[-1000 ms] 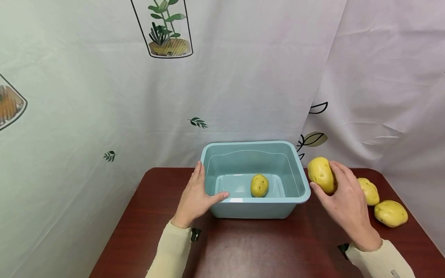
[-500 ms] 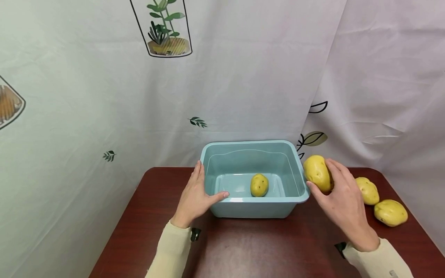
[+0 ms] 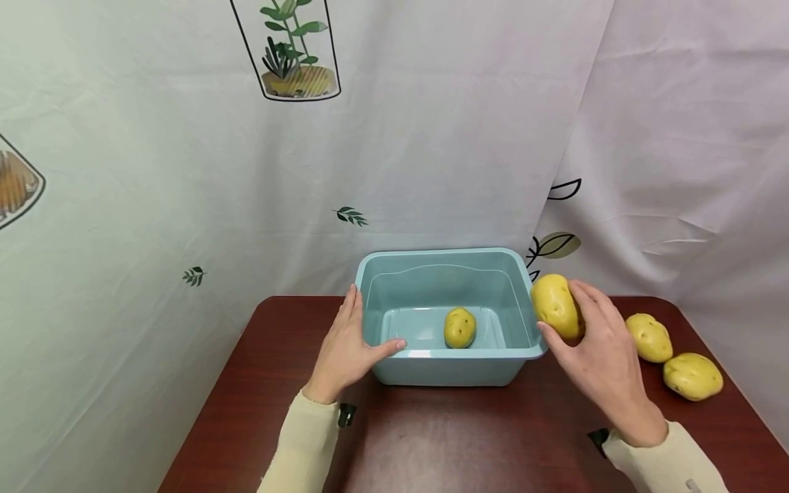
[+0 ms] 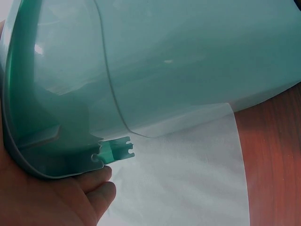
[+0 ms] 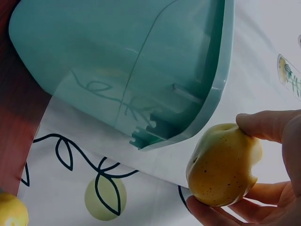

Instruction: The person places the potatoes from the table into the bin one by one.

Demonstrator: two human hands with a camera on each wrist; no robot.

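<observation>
A light blue plastic basin [image 3: 444, 373] stands on the dark red-brown table, with one yellow potato [image 3: 459, 329] lying on its floor. My left hand [image 3: 346, 349] rests against the basin's near left corner, fingers straight along the outer left side and thumb on the front rim. In the left wrist view, fingertips [image 4: 104, 193] show beside the basin's rim. My right hand [image 3: 607, 356] holds another potato [image 3: 557, 306] between thumb and fingers, off the table beside the basin's right rim. The right wrist view shows that potato [image 5: 223, 165] gripped at its ends, near the rim.
Two more potatoes lie on the table at the right: one potato [image 3: 650, 338] behind the right hand and another potato [image 3: 693, 376] nearer the right edge. A pale printed cloth [image 3: 431, 137] hangs behind the table [image 3: 265, 383] and along its sides.
My right hand has moved left with the potato, bringing it from beside the basin to the right rim. The left hand and the basin stay in place.
</observation>
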